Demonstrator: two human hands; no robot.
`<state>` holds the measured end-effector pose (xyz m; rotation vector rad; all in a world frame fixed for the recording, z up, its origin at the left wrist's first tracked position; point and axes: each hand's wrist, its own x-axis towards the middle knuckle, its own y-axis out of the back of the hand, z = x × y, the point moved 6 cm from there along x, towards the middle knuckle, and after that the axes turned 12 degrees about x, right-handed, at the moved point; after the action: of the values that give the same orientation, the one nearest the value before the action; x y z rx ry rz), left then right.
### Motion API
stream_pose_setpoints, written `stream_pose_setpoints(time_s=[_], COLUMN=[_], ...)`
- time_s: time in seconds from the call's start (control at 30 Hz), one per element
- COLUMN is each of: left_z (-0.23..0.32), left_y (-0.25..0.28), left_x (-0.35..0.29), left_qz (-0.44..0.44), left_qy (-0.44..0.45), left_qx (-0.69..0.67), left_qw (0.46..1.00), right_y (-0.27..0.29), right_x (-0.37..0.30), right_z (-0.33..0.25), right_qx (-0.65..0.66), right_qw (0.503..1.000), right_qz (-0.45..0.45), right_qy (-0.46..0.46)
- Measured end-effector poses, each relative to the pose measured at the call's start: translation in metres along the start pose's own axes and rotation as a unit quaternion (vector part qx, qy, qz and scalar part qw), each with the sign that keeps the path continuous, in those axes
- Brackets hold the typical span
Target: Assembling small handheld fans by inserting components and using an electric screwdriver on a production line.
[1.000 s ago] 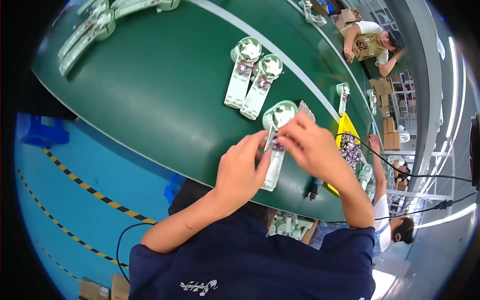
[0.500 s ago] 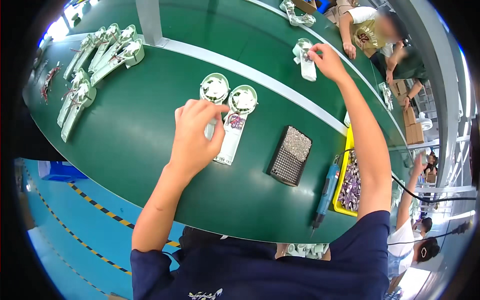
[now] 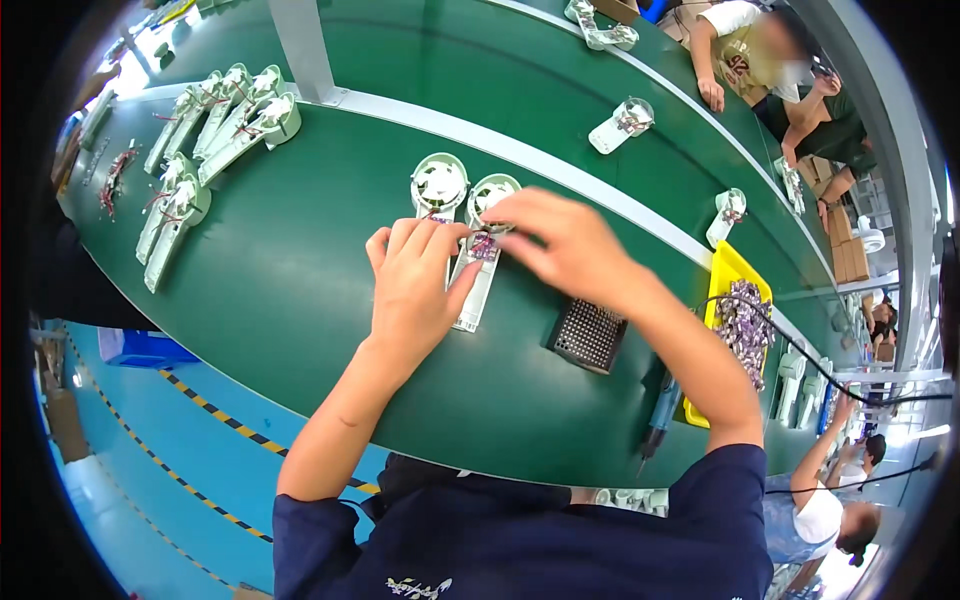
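Blue screwdriver (image 3: 659,412): near the front edge.
Yellow bin (image 3: 725,264): right of it, full of little purple parts.
Black tray (image 3: 588,338): full of holes, partly behind the right arm.
Left hand (image 3: 412,280): fingers bent, thumb a bit apart; can't tell if they hold a wire.
Right hand (image 3: 572,245): fingers close together; can't tell what they pinch.
Fan part (image 3: 474,298): on the green tabletop (image 3: 270,300), between both hands.
Second fan part (image 3: 438,183): just left, half covered.

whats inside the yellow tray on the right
The yellow tray holds heaped small purple and silvery parts, hiding its bottom; the right forearm covers its lower-left side.
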<state>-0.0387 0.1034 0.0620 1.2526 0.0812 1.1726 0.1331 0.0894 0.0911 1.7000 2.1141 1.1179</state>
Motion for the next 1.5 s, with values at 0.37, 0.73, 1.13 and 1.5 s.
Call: stream_pose_setpoints(time_s=[0.37, 0.73, 1.13, 1.5], left_z=[0.025, 0.037, 0.037, 0.033], left_y=[0.027, 0.038, 0.025, 0.029], left_x=[-0.045, -0.123, -0.136, -0.137], left_qz=[0.076, -0.008, -0.019, -0.017], left_qy=[0.019, 0.169, 0.148, 0.156], left_qx=[0.067, -0.12, -0.108, -0.13], left_qw=[0.995, 0.978, 0.983, 0.979], right_y=[-0.034, -0.058, -0.052, -0.069], right_x=[-0.029, -0.083, -0.058, -0.045], right_z=[-0.01, -0.072, -0.078, -0.086], right_qx=[0.125, 0.152, -0.049, -0.153], right_qw=[0.992, 0.976, 0.956, 0.933], right_qz=[-0.028, -0.087, -0.17, -0.242], right_qy=[0.001, -0.129, -0.234, -0.217])
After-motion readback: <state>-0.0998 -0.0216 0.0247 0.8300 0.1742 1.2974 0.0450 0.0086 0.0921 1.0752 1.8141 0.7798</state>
